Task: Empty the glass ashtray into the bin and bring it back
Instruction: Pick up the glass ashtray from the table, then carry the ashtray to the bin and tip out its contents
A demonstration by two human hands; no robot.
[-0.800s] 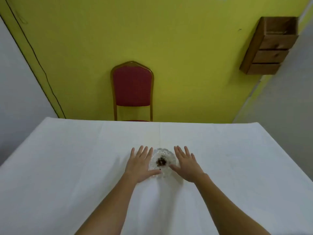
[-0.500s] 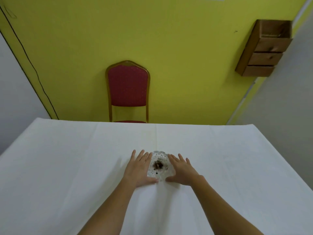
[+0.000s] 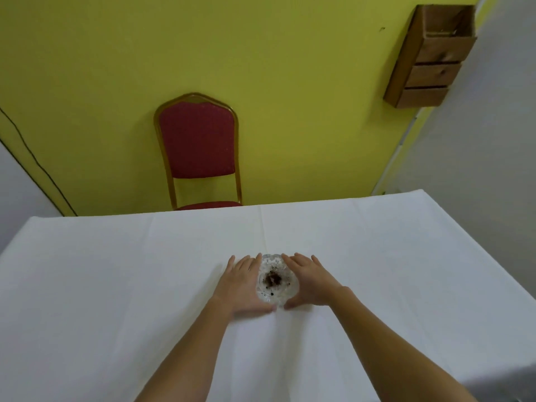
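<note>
The glass ashtray (image 3: pixel 275 281) sits on the white tablecloth (image 3: pixel 116 285) near the table's middle, with dark ash and specks in its bowl. My left hand (image 3: pixel 240 282) lies against its left side and my right hand (image 3: pixel 311 281) against its right side. Both hands are palm down with fingers stretched forward, and the thumbs almost meet at the ashtray's near edge. The two hands cup the ashtray between them while it rests on the cloth. No bin shows in this view.
A red chair with a gold frame (image 3: pixel 198 149) stands behind the table's far edge against the yellow wall. A wooden box (image 3: pixel 429 56) hangs on the wall at the upper right. A black cable (image 3: pixel 37 166) runs down the wall at the left.
Both hands have drawn inward from either side until they press on the ashtray, and the thumbs have come together at its near edge. The ashtray itself has stayed in place.
</note>
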